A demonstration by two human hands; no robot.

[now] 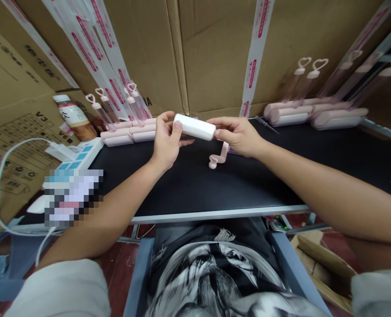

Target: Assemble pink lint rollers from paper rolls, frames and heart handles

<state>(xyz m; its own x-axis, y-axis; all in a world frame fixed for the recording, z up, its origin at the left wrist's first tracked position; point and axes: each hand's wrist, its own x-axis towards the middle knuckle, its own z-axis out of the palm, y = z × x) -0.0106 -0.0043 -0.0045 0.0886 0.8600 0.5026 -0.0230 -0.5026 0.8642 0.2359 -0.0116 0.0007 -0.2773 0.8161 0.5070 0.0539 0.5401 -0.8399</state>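
Note:
A smooth white rounded bar [194, 127], like a plastic housing, is held level above the black tabletop. My left hand [167, 143] grips its left end, thumb in front, with some fingers stretched past it underneath. My right hand [238, 135] pinches the bar's right end between thumb and fingers. Just below the right hand, a pale pink bent piece with a rounded end [219, 159] lies on the tabletop; its far part is hidden by the hand. Any marking on the bar is too faint to make out.
Pink devices with clear tubes and heart-shaped tops stand at back left [118, 140] and back right [290, 116]. A thin metal tool [267, 125] lies near the right group. At left are a drink bottle [76, 119], a power strip [79, 154] with cables and a blurred-out phone [74, 198].

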